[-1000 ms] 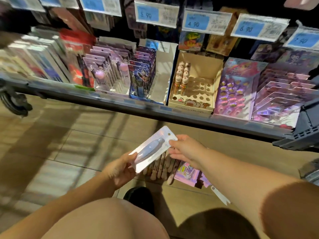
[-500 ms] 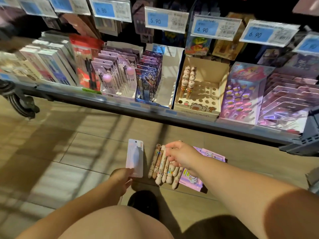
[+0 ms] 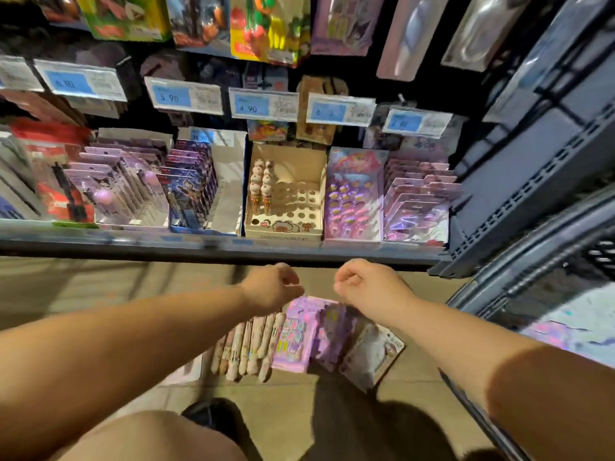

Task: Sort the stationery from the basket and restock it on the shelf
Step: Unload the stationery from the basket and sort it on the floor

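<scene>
- Nearest: knee + dark shoe at bottom of view. The person is low over the floor.
- Floor pile just past the shoe: row of char. pens lying side by side, touching. Pink sticker packs touch the pens' R side and overlap each other. Carded pack lies at the far R of the pile.
- White blister pack sits L of the pens, mostly hidden under the L forearm.
- Left hand + right hand hover over the far end of the pile, near each other but apart. Both have fingers curled in, nothing seen in either. Frame is blurred, so a very small item can't be ruled out.
- Basket at R edge, some stock inside, too blurred to ID.
- Shelf front edge lies just beyond the hands.
- Pen box on the shelf has a hole grid: a few pens stand back-left, most holes vacant. Probable home for the floor pens. The sticker tray just R of it prob. takes the pink packs.
- Price tags hang above, partly legible.
- Risk 1: round pens roll or scatter if grabbed as a bunch, as nothing on the floor restrains them.
- Risk 2: overlapped sticker packs slide apart if only the top one is lifted.
- Risk 3: mis-slotting, since the pink/purple lines look alike and the tags are blurry.
- Risk 4: the shoe is close to the pile, so a wt. shift could crush the pens.
- Risk 5: the blister pack under the arm could get overlooked.
</scene>
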A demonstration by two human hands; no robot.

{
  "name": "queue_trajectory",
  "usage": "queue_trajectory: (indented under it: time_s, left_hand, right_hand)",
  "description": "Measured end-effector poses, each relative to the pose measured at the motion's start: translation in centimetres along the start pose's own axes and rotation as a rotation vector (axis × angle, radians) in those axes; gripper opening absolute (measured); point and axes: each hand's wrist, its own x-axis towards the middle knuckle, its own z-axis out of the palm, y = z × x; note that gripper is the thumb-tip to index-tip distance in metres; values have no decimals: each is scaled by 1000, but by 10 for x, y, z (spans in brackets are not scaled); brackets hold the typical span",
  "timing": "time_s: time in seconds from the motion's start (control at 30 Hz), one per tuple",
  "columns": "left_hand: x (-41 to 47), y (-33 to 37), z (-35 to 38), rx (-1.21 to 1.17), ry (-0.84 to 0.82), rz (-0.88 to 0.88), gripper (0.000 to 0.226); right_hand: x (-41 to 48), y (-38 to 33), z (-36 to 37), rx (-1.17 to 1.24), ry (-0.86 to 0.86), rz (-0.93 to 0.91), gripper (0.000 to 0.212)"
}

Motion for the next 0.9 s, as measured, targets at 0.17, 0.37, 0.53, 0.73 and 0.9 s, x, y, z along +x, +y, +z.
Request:
queue_trajectory:
  time_s: [0.17,0.37,0.53,0.73,0.9]
  left_hand:
    - [1,112,5,232,-38,238,45]
    - [-3,209,59,-170,-289,529,76]
    - [10,235,120,-422,-33,499,60]
    - [15,227,135,-468,68,582,75]
    - [12,232,138,-513,131,621,56]
  right_hand:
    - [-59,30,-93,-39,123,-107,5]
    - [-120,111,-184,-73,371,-26,4]
    - [-130,212,-216,-170,343,260,7]
    - [-124,302,-233,-507,87,508,21]
    - [-108,342,-233,-463,-7,697,50]
